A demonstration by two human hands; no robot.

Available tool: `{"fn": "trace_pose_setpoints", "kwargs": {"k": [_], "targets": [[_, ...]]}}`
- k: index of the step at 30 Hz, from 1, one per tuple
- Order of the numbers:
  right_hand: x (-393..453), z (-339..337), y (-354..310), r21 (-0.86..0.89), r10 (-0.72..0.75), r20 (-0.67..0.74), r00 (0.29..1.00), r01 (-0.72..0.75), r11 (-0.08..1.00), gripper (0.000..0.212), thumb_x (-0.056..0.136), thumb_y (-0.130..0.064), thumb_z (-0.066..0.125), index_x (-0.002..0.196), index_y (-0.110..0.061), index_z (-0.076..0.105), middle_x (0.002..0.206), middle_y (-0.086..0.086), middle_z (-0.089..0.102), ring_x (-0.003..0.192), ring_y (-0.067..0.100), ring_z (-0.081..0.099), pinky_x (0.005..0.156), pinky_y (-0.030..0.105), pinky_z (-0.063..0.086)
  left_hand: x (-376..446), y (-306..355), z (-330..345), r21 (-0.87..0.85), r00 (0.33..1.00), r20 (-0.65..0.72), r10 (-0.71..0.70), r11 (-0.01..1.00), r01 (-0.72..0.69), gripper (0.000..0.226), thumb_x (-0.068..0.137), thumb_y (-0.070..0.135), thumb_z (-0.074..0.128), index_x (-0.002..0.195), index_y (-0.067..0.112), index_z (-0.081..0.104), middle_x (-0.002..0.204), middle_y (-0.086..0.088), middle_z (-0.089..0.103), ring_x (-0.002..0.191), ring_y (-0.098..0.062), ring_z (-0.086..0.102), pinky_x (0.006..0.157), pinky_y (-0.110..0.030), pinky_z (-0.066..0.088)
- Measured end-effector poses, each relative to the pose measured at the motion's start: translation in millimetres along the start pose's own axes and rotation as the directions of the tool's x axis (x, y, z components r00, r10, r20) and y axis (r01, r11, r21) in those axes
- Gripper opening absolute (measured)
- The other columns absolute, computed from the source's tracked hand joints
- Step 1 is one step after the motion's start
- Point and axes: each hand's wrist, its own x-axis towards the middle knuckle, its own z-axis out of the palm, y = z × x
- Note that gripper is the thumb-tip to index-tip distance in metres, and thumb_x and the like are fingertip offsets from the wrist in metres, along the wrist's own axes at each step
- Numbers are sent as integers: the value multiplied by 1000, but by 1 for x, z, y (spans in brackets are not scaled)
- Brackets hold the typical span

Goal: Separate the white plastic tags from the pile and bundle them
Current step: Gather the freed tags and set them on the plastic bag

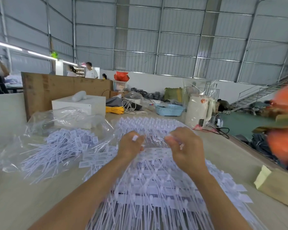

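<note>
A wide pile of white plastic tags (153, 188) with long thin tails covers the table in front of me, laid in overlapping rows. My left hand (130, 146) and my right hand (185, 146) hover over the middle of the pile, fingers curled, each pinching white tags between its fingertips. A row of joined tags (156, 151) stretches between the two hands. To the left, a looser heap of separated tags (65, 146) lies on clear plastic wrap. The frame is motion-blurred, so the exact grip is hard to read.
A white box (80, 105) and crumpled plastic bags (61, 118) stand at back left. A yellow cord (114, 110), a blue basket (169, 109) and a white kettle (198, 110) sit behind the pile. A beige packet (276, 188) lies right. The table edge (249, 146) runs along the right.
</note>
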Motion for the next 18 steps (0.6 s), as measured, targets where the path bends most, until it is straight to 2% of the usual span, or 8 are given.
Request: {"fn": "trace_pose_setpoints", "kwargs": {"k": [1,2,4,5,6,11,15,18], "targets": [[6,-5,-4,341,216,32,976,-214,915,25,78,-13,64,55,-16,56,53,-7,50,53,12,46,55,20,41,4,0,-7,-34,999,-46,-2,999,0,30,92,16,60,65,10,49,56,-6,53,32,-2,47,37,-14,36],[10,-10,-7,638,352,173,920,-377,671,24,76,-17,65,55,-17,53,54,-7,48,53,11,44,55,18,40,5,2,-11,-61,999,-47,15,998,-18,29,92,18,60,67,9,50,56,-6,54,32,-2,48,38,-14,38],[11,-16,-7,852,402,404,822,-498,163,25,74,-20,63,60,-12,43,52,-3,41,48,11,36,49,20,35,2,9,-7,-54,997,49,60,997,-57,26,93,23,59,70,13,54,50,2,57,36,-4,49,42,-17,41],[10,-17,-5,852,420,447,790,-519,68,23,76,-20,57,62,-11,41,53,-2,40,48,11,35,48,20,34,-2,12,-1,-64,990,116,77,995,-70,23,93,25,58,72,16,56,48,5,58,37,-5,49,43,-18,41],[8,-15,-1,831,455,466,759,-552,69,19,77,-19,54,64,-9,44,56,-1,43,50,12,39,51,21,37,-8,15,6,-92,979,179,97,992,-82,21,94,26,56,75,17,57,48,6,59,38,-6,49,44,-18,42],[-6,4,4,511,523,384,761,-647,566,16,89,-14,59,80,-5,68,78,13,63,73,24,58,75,42,48,-25,16,21,-210,920,380,94,978,-13,33,99,34,40,89,12,62,55,1,64,44,-14,58,48,-24,49],[-8,9,-1,475,451,364,815,-579,663,17,91,-13,58,79,-9,70,62,-1,65,51,17,57,55,32,49,-33,22,20,-206,886,447,123,978,-32,56,81,67,29,84,25,65,68,-3,68,60,-16,66,53,-25,52],[-8,10,2,428,465,305,831,-555,713,19,91,-10,58,80,-16,72,59,-11,63,53,5,55,54,20,46,-36,26,20,-273,889,446,100,962,29,49,78,62,40,106,24,50,80,-5,66,63,-11,68,54,-25,55]]}}
